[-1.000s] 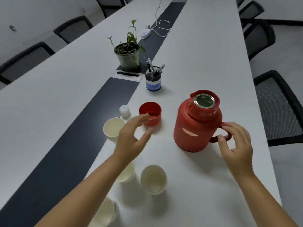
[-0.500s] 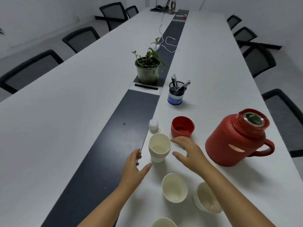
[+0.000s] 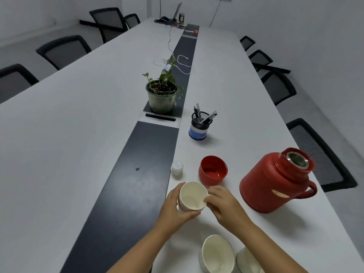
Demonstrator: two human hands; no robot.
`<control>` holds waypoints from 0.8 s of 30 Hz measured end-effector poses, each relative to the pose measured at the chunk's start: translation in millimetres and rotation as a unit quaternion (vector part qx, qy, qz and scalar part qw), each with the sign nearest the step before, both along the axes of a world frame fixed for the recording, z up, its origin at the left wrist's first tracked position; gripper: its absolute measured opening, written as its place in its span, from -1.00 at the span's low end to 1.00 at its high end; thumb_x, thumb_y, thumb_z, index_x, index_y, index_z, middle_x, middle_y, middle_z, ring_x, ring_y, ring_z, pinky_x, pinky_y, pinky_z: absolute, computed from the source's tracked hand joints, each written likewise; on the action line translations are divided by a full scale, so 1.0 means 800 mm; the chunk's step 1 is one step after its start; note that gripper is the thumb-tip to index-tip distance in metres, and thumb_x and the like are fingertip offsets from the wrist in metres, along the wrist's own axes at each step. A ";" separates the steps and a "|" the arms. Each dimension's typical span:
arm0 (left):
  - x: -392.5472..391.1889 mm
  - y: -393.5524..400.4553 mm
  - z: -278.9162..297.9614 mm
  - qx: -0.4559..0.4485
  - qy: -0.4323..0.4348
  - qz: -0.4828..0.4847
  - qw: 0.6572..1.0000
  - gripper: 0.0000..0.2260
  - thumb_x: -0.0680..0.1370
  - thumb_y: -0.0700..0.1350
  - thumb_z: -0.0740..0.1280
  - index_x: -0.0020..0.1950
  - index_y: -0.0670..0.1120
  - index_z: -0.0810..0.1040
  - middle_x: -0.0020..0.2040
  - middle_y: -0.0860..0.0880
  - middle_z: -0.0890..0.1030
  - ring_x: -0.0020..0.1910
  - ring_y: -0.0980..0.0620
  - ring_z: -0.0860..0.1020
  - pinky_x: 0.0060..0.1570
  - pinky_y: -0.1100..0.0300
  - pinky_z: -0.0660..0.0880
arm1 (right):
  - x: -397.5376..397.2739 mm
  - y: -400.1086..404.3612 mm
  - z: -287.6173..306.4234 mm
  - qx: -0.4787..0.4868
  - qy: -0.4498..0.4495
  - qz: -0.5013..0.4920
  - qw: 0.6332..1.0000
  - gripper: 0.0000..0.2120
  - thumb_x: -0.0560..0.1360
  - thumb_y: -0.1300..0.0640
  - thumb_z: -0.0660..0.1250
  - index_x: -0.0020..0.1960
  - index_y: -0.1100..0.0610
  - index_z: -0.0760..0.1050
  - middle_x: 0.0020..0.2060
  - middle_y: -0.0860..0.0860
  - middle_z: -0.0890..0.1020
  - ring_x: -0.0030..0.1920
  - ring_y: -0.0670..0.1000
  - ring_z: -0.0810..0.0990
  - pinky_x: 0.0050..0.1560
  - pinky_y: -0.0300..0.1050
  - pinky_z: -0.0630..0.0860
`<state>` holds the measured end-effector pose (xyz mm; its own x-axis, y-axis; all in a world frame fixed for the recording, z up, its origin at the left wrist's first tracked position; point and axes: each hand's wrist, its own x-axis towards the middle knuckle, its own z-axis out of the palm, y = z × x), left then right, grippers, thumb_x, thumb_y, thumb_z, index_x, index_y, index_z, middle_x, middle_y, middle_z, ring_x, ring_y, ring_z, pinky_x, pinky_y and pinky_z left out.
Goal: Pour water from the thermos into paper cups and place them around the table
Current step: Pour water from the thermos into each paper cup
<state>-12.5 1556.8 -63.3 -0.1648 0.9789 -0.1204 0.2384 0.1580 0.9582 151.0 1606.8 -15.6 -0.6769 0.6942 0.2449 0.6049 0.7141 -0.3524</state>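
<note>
Paper cup stack (image 3: 193, 197) stands upright on the white surface (image 3: 232, 91), w/ both hands on it: left hand (image 3: 175, 207) curls round its left side, right hand (image 3: 222, 203) pinches the rim at right. Red thermos (image 3: 275, 180), open at top, is right of the stack, not touching. Red lid (image 3: 213, 170) & small white cap (image 3: 176, 168) sit just beyond. Two more cups (image 3: 216, 253) lie near the bottom edge.

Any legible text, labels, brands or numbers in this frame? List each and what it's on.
None can be read.
Thermos: a pale oval mark on the red body, no letters legible.
Pen holder: blue and white band, any print too blurred.
Small white tag in the plant: too small to read.
Paper cups: plain, no print visible.
</note>
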 end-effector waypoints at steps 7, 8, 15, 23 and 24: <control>-0.003 0.003 0.006 0.013 0.007 -0.031 0.999 -0.49 0.17 0.18 0.43 0.06 0.33 0.34 0.11 0.26 0.45 0.15 0.25 0.42 0.14 0.23 0.44 | -0.008 -0.010 0.003 -0.001 0.077 -0.053 0.996 -0.93 0.30 0.42 0.30 -0.24 0.35 0.53 -0.20 0.24 0.62 -0.10 0.11 0.59 0.00 -0.31 0.37; -0.004 0.003 0.006 0.016 0.005 -0.032 0.999 -0.50 0.17 0.21 0.41 0.05 0.35 0.34 0.11 0.27 0.46 0.15 0.25 0.43 0.12 0.25 0.45 | -0.010 -0.011 0.005 -0.008 0.111 -0.080 0.991 -0.92 0.30 0.43 0.27 -0.23 0.36 0.53 -0.19 0.25 0.62 -0.08 0.04 0.55 0.03 -0.38 0.33; -0.003 0.001 0.006 -0.003 -0.005 -0.031 0.999 -0.38 0.22 0.12 0.44 0.23 0.23 0.32 0.21 0.15 0.46 0.23 0.11 0.43 0.22 0.08 0.45 | 0.000 -0.023 0.036 -0.076 0.223 -0.150 0.960 -0.90 0.34 0.30 0.42 -0.17 0.28 0.53 -0.07 -0.05 0.55 -0.07 0.04 0.56 -0.03 -0.35 0.43; 0.007 -0.018 0.012 -0.011 -0.025 -0.015 1.000 -0.25 0.26 0.00 0.47 0.34 0.19 0.16 0.23 0.20 0.41 0.21 0.20 0.40 0.14 0.34 0.32 | 0.100 -0.115 0.075 -0.108 0.403 -0.246 0.875 -0.70 0.15 -0.06 0.51 -0.25 -0.18 0.42 -0.03 -0.23 0.55 0.00 -0.31 0.53 -0.06 -0.48 0.45; 0.006 -0.022 0.010 -0.013 -0.017 -0.004 1.000 -0.21 0.27 0.00 0.47 0.40 0.11 0.13 0.30 0.12 0.38 0.28 0.15 0.37 0.18 0.31 0.28 | 0.116 -0.133 0.075 -0.105 0.409 -0.244 0.873 -0.71 0.15 -0.16 0.47 -0.24 -0.19 0.42 -0.02 -0.32 0.55 0.03 -0.32 0.52 -0.06 -0.48 0.45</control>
